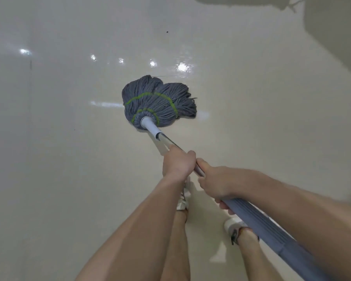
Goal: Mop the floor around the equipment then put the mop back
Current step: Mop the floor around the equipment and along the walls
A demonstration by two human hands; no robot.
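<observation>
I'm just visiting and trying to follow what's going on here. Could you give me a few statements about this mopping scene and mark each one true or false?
1. Both hands grip the mop handle. True: the left hand is nearer the mop head, the right hand just behind it.
2. The mop head is lifted clear of the floor. False: its strands lie spread on the floor.
3. The mop head is grey with green bands. True.
4. The floor is dark carpet. False: it is pale and glossy, with bright light reflections.
5. The person is barefoot. False: light-coloured shoes show below the arms.
</observation>
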